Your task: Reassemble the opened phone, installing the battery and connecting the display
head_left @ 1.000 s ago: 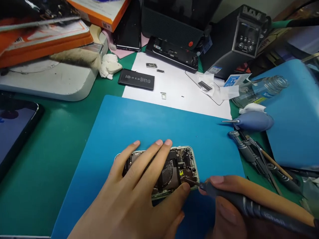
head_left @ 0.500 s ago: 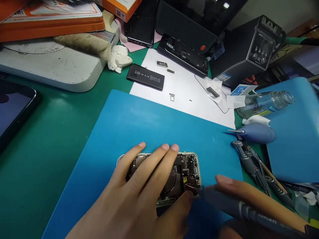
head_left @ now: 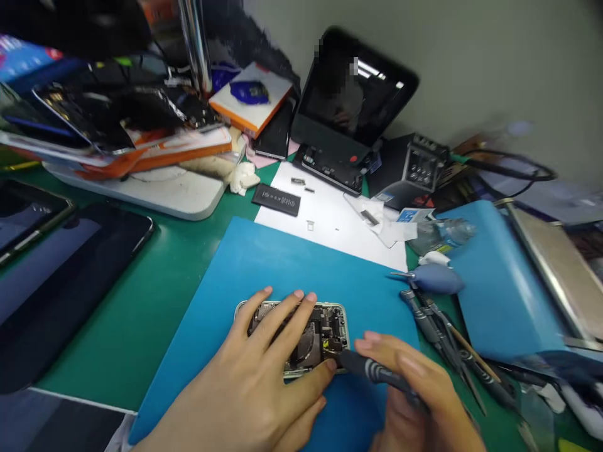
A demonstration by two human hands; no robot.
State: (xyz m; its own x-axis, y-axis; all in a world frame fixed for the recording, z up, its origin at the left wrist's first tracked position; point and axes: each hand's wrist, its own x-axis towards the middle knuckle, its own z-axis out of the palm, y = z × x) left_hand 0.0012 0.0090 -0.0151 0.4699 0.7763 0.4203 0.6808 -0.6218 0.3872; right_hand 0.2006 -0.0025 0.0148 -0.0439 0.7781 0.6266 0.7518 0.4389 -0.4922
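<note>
The left hand (head_left: 252, 373) hides part of the opened phone (head_left: 308, 345).

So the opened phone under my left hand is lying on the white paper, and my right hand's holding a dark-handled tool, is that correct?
Not quite: the head view shows the opened phone on the blue mat, not the white paper. It is under your left hand, and your right hand holds a dark-handled tool.
</note>
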